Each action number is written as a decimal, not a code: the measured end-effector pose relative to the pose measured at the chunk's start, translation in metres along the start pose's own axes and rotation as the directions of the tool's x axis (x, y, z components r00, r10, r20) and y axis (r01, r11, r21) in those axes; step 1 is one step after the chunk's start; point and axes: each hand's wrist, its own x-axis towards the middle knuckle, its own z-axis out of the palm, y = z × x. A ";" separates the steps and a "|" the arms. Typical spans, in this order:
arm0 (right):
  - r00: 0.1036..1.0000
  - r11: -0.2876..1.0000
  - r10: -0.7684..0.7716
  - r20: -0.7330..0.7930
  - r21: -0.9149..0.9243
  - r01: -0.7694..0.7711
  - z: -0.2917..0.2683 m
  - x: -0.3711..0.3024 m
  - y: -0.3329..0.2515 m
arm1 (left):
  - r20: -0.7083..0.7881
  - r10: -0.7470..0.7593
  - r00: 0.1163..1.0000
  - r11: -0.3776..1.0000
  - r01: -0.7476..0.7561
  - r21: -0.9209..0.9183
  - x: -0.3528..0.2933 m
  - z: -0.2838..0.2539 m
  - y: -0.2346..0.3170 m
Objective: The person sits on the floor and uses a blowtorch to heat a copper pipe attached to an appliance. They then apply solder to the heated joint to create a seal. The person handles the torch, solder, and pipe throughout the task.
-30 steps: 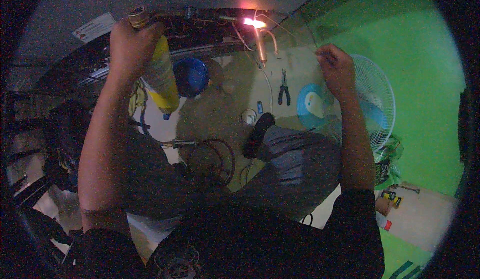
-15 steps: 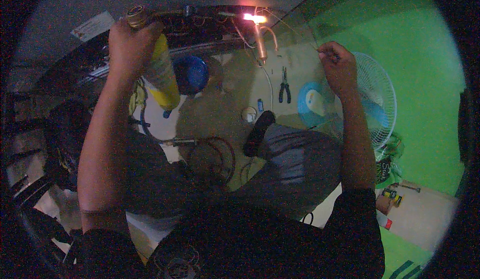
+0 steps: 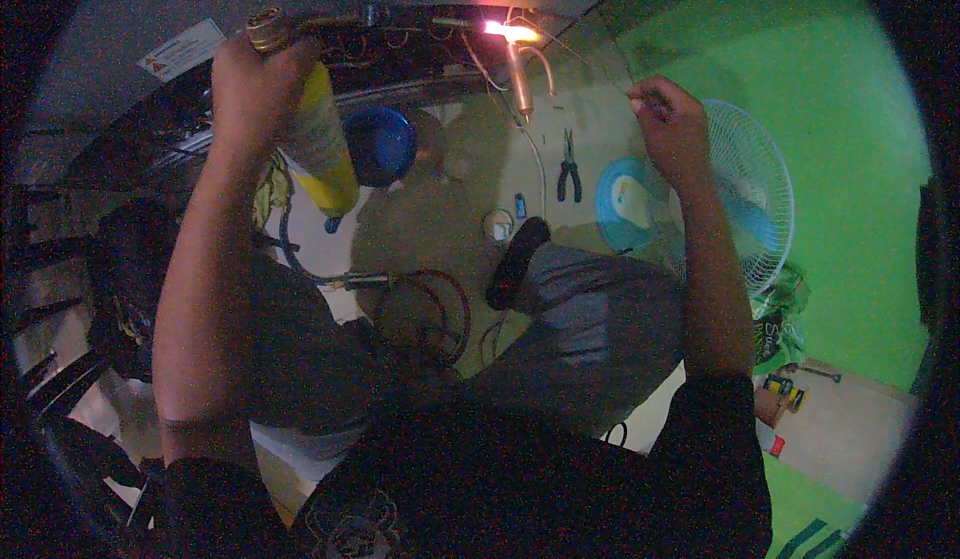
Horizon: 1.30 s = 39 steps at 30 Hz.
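My left hand [image 3: 255,94] is wrapped round the top of a yellow gas torch [image 3: 328,164], its cylinder slanting down to the right. From its brass head a burner tube runs right, ending in a bright flame [image 3: 512,32]. The flame plays on the upper end of a copper filter drier [image 3: 519,84], where thin copper tubes meet. My right hand [image 3: 673,124] pinches a thin brazing rod [image 3: 585,59], which stretches up and left toward the flame. Glare hides whether the rod's tip touches the joint.
Black-handled pliers [image 3: 569,177] lie on the floor, with a light blue disc [image 3: 622,204] to their right. A dark blue bowl [image 3: 388,147] stands beside the cylinder. A standing fan [image 3: 770,194] is close to my right forearm. A reddish hose [image 3: 462,314] coils before my legs.
Both hands, still holding the torch and rod, appear very slightly higher and further left. The flame stays at the same joint and looks more orange on its right side.
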 end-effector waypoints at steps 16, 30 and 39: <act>1.000 0.999 -0.012 -0.023 -0.047 0.011 0.001 0.002 0.003 | -0.038 -0.022 0.999 1.000 0.021 -0.019 -0.002 0.001 0.004; 0.999 0.999 0.036 0.000 -0.038 -0.036 -0.001 0.002 -0.003 | -0.011 -0.026 1.000 1.000 0.026 -0.001 -0.002 -0.001 0.007; 0.999 0.999 0.046 0.018 -0.031 -0.045 -0.002 0.002 -0.004 | -0.007 -0.049 0.999 0.998 0.048 -0.050 0.005 0.003 -0.006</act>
